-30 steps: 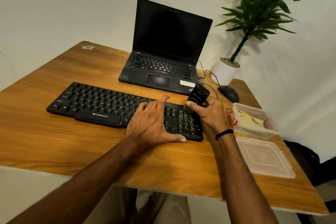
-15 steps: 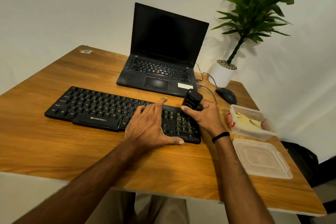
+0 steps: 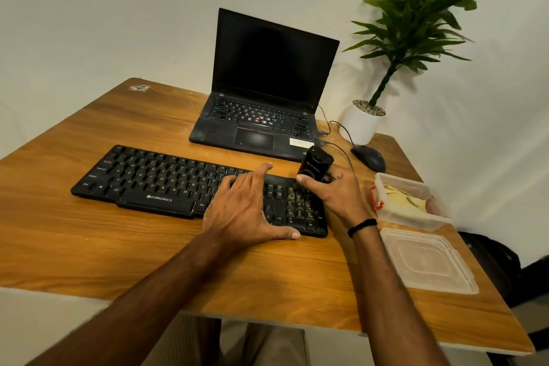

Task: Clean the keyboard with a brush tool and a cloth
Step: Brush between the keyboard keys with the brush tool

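Note:
A long black keyboard lies across the wooden table. My left hand rests flat on its right part, fingers spread, thumb at the front edge. My right hand grips a black brush tool upright over the number pad at the keyboard's right end; its bristles are hidden behind my fingers. A yellow cloth lies inside an open clear plastic box to the right of the keyboard.
An open black laptop stands behind the keyboard. A black mouse and a potted plant sit at the back right. The box's clear lid lies near the table's right front edge.
The brush tool in my right hand has shifted slightly along the number pad. My left hand has stayed flat on the keys. The view has shifted a little.

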A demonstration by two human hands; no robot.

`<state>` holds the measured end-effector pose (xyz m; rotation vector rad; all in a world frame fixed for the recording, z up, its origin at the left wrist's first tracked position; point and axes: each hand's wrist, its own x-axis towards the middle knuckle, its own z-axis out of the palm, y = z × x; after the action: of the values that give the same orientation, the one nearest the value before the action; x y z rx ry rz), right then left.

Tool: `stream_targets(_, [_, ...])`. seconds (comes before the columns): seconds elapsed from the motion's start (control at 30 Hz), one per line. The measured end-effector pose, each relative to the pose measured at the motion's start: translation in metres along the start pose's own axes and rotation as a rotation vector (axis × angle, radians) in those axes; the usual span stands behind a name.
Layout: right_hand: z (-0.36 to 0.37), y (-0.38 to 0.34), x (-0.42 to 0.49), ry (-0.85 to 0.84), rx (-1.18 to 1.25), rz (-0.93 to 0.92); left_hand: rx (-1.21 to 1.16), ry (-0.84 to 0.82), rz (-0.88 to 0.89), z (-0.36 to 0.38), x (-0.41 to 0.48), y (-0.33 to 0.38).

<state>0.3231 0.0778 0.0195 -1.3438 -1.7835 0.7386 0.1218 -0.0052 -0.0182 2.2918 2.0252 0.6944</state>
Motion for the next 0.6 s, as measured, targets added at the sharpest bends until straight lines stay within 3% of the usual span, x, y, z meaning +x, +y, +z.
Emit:
stream_targets(0.17, [-0.005,0.002,0.009,0.261,-0.103,0.029,-0.001,0.000,0.006,0.000,-0.001,0.001])
stream_targets(0.3, [-0.008,0.006,0.003,0.160,0.084,0.056,0.029,-0.010,0.005,-0.001,0.000,0.001])
stream_targets(0.37, [-0.007,0.003,0.003,0.099,0.060,0.043,0.028,-0.011,0.007,-0.001,0.000,0.001])
stream_targets(0.5, [-0.001,-0.001,0.007,0.295,-0.104,0.050,0.030,-0.008,0.008,-0.001,-0.001,0.001])
stream_targets(0.6, [-0.003,0.001,0.002,0.161,0.082,0.071,0.029,-0.019,0.007,-0.002,-0.001,0.000])
